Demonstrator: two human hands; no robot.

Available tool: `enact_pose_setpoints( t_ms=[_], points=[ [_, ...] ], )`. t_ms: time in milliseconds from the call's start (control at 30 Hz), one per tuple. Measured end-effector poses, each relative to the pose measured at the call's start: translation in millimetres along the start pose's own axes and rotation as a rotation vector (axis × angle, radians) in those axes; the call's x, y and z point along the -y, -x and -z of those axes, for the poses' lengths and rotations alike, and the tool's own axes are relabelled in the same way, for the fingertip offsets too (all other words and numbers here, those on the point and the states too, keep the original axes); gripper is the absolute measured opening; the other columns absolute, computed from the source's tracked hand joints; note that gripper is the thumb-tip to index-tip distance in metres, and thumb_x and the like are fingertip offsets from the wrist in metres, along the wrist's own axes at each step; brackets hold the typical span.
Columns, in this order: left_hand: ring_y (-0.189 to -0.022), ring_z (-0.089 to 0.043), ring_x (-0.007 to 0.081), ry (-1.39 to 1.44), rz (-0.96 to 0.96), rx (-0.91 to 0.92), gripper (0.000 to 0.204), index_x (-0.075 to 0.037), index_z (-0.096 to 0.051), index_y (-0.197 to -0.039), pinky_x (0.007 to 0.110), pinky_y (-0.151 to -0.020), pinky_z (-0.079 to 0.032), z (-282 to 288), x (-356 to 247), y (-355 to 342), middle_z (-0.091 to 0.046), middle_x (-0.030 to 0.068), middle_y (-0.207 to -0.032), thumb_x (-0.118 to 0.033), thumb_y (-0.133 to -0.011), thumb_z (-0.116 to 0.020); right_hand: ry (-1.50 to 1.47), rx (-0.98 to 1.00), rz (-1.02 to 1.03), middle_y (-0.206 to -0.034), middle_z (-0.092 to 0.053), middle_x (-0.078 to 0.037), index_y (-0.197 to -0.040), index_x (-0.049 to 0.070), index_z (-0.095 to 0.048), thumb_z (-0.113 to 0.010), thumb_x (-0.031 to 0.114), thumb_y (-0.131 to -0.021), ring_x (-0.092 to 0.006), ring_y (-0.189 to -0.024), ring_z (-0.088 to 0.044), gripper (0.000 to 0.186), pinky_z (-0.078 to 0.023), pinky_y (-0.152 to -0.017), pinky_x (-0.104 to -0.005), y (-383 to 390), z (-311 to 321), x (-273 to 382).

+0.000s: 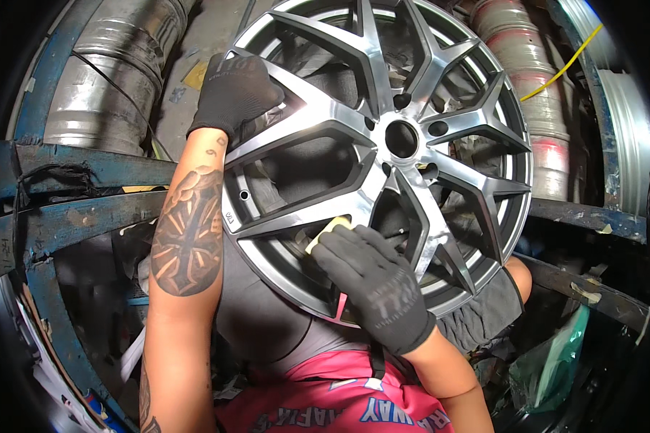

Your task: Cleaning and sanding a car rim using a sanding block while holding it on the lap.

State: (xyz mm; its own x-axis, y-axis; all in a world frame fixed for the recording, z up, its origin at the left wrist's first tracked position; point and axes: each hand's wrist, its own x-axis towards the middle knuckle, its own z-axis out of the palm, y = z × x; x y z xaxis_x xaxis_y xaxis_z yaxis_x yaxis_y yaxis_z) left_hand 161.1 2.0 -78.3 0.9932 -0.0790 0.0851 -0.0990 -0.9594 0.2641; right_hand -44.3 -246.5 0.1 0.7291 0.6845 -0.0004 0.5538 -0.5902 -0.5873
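Observation:
A silver and dark grey alloy wheel (307,137) lies face up in front of me, with its round centre hole to the right of the middle. My left hand (235,94), in a black glove, is wrapped around the rim at the wheel's upper left. In the other black glove, my right hand (368,278) reaches over the lower rim and presses a small yellow pad (328,232) against a lower-left spoke. The fingers cover part of the pad. What the wheel rests on is mostly hidden beneath it.
Blue metal frames (72,238) stand on the left, with another frame bar (592,216) on the right. Stacked wheel barrels (112,79) lie at the far left, more barrels (531,86) at the far right. A yellow cord (563,68) and a green plastic sheet (556,357) show on the right.

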Motion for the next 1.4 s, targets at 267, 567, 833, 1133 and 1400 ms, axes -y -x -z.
enact_pose_setpoints(
  t_ms=[267, 567, 833, 1133, 1400],
  points=[
    [-0.1, -0.071, 0.0408, -0.028, 0.004, 0.035, 0.04, 0.003, -0.074, -0.09, 0.048, -0.095, -0.053, 7.2, -7.3, -6.7, -0.074, 0.0259, -0.095, -0.035, -0.076, -0.07, 0.175, -0.125, -0.012, -0.137, -0.063, -0.017, -0.134, 0.002, -0.06, -0.059, 0.013, -0.093, -0.0345, -0.131, -0.059, 0.042, -0.043, -0.114, -0.0455, -7.3, -32.5, -36.1],
    [-0.095, -0.073, 0.0399, -0.065, -0.029, -0.044, 0.038, 0.002, -0.076, -0.083, 0.048, -0.097, -0.053, -4.6, 6.7, -6.4, -0.073, 0.0274, -0.091, -0.034, -0.075, -0.07, 0.267, -0.148, -0.032, -0.133, -0.065, -0.016, -0.129, 0.003, -0.063, -0.059, 0.015, -0.092, -0.0299, -0.129, -0.062, 0.039, -0.045, -0.112, -0.0423, -24.3, -31.1, -20.0],
    [-0.103, -0.068, 0.0439, -0.09, 0.003, 0.09, 0.046, 0.003, -0.067, -0.104, 0.052, -0.093, -0.053, -3.7, 3.1, -1.7, -0.071, 0.0281, -0.107, -0.036, -0.08, -0.068, 0.115, -0.088, 0.011, -0.125, -0.067, -0.015, -0.13, 0.001, -0.062, -0.06, 0.007, -0.086, -0.0322, -0.118, -0.065, 0.045, -0.049, -0.106, -0.046, 17.2, 29.1, -10.9],
    [-0.083, -0.071, 0.041, -0.172, -0.014, -0.002, 0.029, 0.0, -0.074, -0.068, 0.048, -0.1, -0.047, 2.5, -5.3, 3.3, -0.072, 0.0259, -0.078, -0.028, -0.072, -0.066, -0.281, -0.305, -0.164, -0.115, -0.074, -0.019, -0.131, 0.005, -0.068, -0.072, 0.008, -0.092, -0.0345, -0.1, -0.075, 0.039, -0.059, -0.084, -0.0396, 3.5, 58.1, -70.7],
    [-0.087, -0.07, 0.0434, -0.197, -0.027, 0.033, 0.031, 0.001, -0.074, -0.071, 0.049, -0.089, -0.054, 1.0, -10.2, 2.2, -0.072, 0.0266, -0.084, -0.029, -0.073, -0.065, -1.051, -0.34, -0.536, -0.119, -0.075, -0.012, -0.117, -0.007, -0.067, -0.073, 0.006, -0.094, -0.0152, -0.095, -0.071, 0.027, -0.057, -0.086, -0.0303, 26.9, 29.6, -96.4]
  ],
)
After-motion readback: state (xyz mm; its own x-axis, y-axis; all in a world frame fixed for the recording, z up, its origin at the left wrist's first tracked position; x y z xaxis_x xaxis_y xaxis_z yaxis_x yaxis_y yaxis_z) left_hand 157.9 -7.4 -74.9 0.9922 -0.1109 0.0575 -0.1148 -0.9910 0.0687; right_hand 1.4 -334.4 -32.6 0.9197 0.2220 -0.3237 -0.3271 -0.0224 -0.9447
